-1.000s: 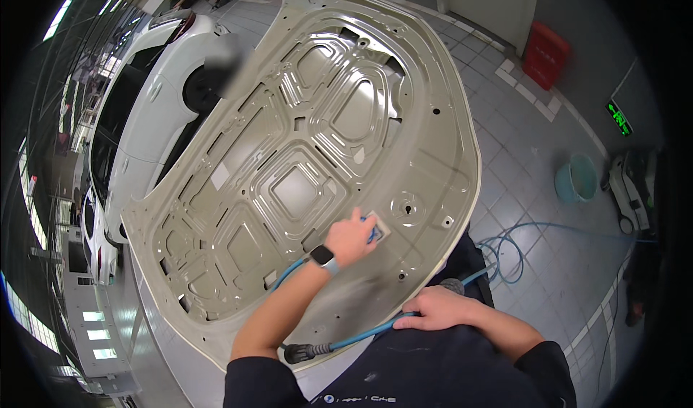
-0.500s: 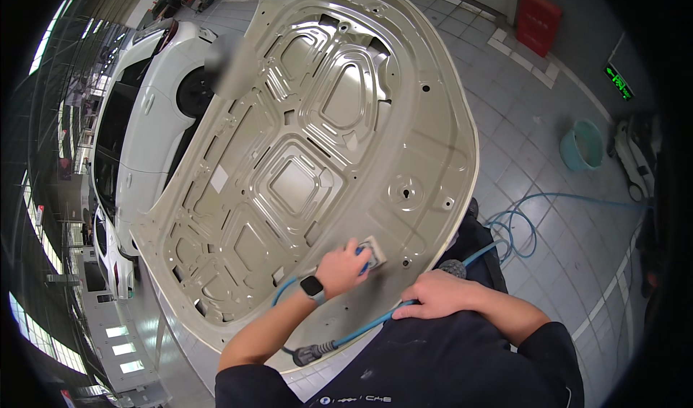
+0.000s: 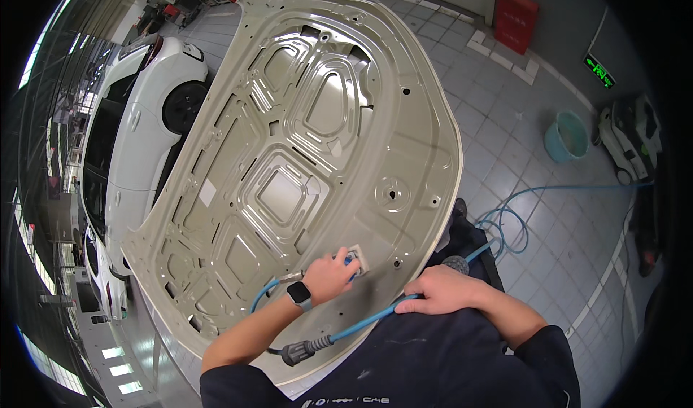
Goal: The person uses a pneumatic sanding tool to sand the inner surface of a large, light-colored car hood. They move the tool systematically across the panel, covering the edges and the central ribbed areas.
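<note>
The left hand grips a blue-bodied hand tool with a pale rectangular pad, lower centre of the frame, on a glossy, stamped beige metal panel. The right hand, lower right of centre, grasps a smooth blue hose. White lettering marks the dark fabric shirt, bottom centre; a green luminous sign is upper right.

A white car stands along the left of the frame, its dark wheel toward the upper left; a second white car shows below it. At the upper right, a red box stands near a grey wall, with a lit green sign farther right. A teal bucket sits on the tiled floor, beside a pale machine.
</note>
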`<state>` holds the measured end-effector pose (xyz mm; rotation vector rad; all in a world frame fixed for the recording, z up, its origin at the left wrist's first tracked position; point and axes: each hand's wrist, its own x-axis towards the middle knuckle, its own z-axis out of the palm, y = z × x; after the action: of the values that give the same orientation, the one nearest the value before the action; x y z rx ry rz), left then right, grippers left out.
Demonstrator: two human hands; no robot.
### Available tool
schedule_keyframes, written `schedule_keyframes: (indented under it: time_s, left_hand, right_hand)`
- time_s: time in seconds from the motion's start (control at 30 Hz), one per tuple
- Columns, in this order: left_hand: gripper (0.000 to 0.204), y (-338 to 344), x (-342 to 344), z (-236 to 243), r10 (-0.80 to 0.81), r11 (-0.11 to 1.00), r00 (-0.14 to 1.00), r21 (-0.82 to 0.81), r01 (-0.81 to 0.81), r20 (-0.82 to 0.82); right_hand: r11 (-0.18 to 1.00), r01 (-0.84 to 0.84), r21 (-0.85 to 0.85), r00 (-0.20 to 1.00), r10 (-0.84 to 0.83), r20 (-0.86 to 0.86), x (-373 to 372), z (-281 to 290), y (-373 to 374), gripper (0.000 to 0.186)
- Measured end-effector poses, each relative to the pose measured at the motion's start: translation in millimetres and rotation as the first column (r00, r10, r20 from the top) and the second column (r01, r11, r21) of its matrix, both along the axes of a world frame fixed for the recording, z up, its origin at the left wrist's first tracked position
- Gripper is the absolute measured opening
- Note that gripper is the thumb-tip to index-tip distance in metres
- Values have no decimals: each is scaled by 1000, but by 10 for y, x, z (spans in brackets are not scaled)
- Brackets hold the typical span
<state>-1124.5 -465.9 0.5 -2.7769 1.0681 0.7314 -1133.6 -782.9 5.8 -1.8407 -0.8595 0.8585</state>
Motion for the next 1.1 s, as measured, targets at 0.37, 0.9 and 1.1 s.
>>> schedule_keyframes:
  time_s: [0.37, 0.9, 1.1]
  left_hand:
    - [37, -463, 259, -381, 230, 942, 961, -283, -180, 155]
    - [40, -105, -222, -464, 515, 850, 816, -279, -447, 261]
    - [42, 844, -611, -296, 770, 631, 591, -151, -761, 241]
  right_hand:
    - [997, 46, -64, 998, -44, 34, -58, 123, -87, 50]
    - [994, -111, -21, 993, 111, 31, -42, 97, 168, 56]
    - [996, -94, -7, 995, 94, 37, -17, 71, 118, 59]
